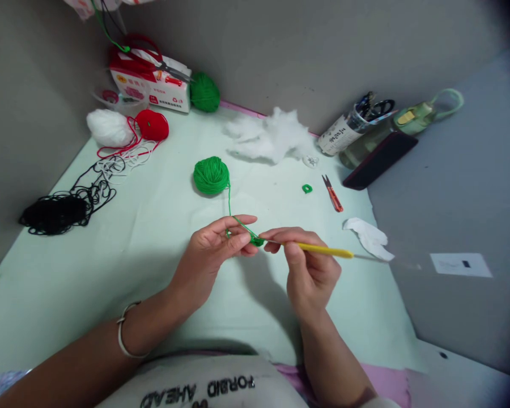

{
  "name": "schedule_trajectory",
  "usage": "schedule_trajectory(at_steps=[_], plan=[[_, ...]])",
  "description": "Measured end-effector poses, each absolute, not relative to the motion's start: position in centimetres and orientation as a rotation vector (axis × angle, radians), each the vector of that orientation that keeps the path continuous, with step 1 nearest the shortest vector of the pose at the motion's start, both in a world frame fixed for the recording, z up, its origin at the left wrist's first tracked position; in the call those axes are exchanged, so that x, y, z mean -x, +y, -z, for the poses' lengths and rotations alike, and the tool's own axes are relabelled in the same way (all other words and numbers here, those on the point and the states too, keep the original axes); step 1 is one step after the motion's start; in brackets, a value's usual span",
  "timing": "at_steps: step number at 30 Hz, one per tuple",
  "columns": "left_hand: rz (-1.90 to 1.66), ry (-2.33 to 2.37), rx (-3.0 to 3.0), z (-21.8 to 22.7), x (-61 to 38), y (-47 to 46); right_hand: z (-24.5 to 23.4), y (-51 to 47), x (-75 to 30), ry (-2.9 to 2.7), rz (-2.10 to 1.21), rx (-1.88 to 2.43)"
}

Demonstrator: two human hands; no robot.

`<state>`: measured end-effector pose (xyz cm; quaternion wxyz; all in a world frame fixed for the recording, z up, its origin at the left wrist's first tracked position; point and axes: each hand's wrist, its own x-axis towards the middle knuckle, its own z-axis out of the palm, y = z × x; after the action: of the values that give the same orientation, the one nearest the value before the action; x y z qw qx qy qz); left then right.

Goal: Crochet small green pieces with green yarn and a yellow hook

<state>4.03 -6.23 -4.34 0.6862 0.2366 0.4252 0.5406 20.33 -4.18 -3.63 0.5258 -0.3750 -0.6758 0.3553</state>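
My left hand (221, 241) pinches a small piece of green crochet work (256, 241), with a green strand running over its index finger. That strand leads back to a green yarn ball (211, 175) on the table just beyond. In my right hand (308, 260) is a crochet hook with a yellow handle (325, 250), held like a pen. The hook's tip meets the green piece at my left fingertips; exactly how it sits in the stitches is too small to tell. A small green crocheted ring (307, 188) lies farther back on the right.
Orange-handled thread snips (334, 196) and a crumpled white tissue (369, 238) lie at right, near a pen cup (338, 136), bottle and dark phone (380, 160). White stuffing (272, 136) is at the back. Black yarn (55, 214), white yarn (110, 128) and red yarn (153, 126) lie left.
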Motion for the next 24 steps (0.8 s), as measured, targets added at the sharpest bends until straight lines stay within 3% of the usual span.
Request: schedule_trajectory(at_steps=[9, 12, 19, 24], plan=[[-1.298, 0.988, -0.526, 4.7, -4.3, -6.1, 4.4, -5.1, -20.4, -2.113, -0.120, 0.776], [-1.309, 0.992, -0.531, 4.5, -4.3, -6.2, 4.4, -4.9, -20.4, -2.099, -0.135, 0.744], [-1.321, 1.055, -0.614, 4.5, -4.2, -6.5, 4.1, -4.0, -20.1, -1.735, -0.715, 0.768], [-1.314, 1.018, -0.560, 4.4, -4.4, -6.5, 4.8, -4.8, -20.1, -2.017, -0.358, 0.805]])
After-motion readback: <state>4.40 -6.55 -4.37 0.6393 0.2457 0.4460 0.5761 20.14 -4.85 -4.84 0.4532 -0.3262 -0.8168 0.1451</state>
